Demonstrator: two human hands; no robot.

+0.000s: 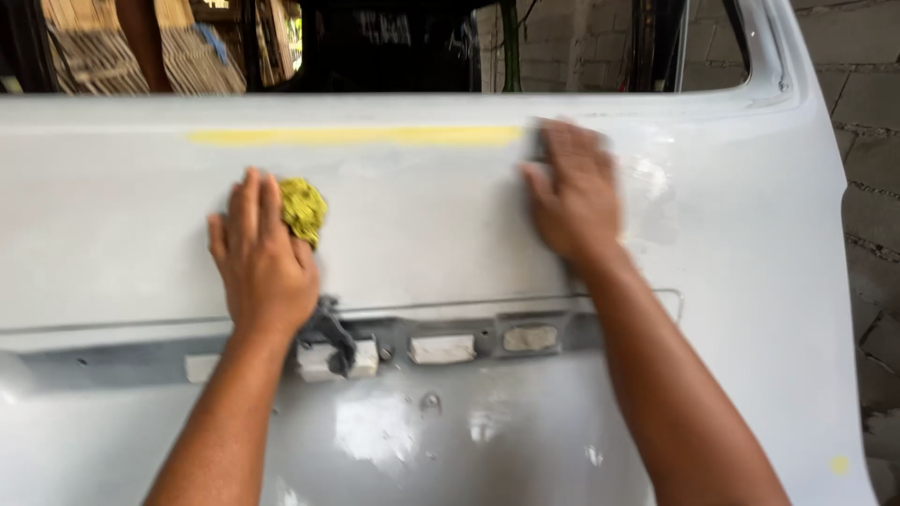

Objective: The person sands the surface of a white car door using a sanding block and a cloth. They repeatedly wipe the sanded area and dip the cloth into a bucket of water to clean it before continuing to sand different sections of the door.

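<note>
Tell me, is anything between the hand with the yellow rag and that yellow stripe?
Nothing visible. The left hand presses the yellow rag on the white car panel; only bare panel lies between it and the yellow stripe above.

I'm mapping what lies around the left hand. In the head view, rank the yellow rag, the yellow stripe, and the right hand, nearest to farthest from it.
1. Yellow rag, under the left hand's fingers.
2. Yellow stripe, above on the white panel.
3. Right hand, off to the right.
</note>
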